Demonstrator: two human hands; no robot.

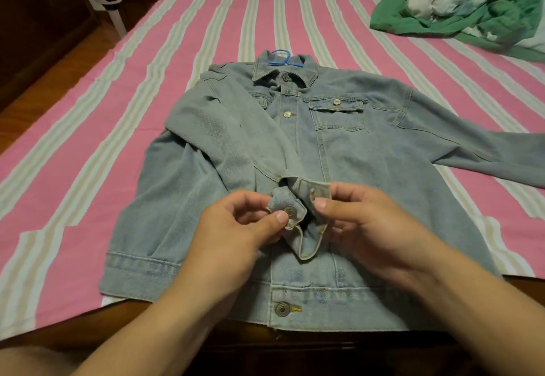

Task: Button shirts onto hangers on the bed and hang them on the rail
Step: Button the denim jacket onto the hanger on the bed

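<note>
Slippage worries me — left hand (236, 222) pinches the cuff button (290, 211), right hand (362, 222) pinches the buttonhole flap (320, 191) beside it — stiff denim could spring apart.

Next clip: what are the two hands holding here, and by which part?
Both hold the denim jacket by its sleeve cuff: the left hand pinches the button tab, the right hand pinches the buttonhole side.

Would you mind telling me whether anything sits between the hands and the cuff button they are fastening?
Nothing visible does. The left hand already pinches the cuff flap with the cuff button, and the right hand pinches the other cuff end. Only a small gap separates the two ends above the denim jacket.
</note>
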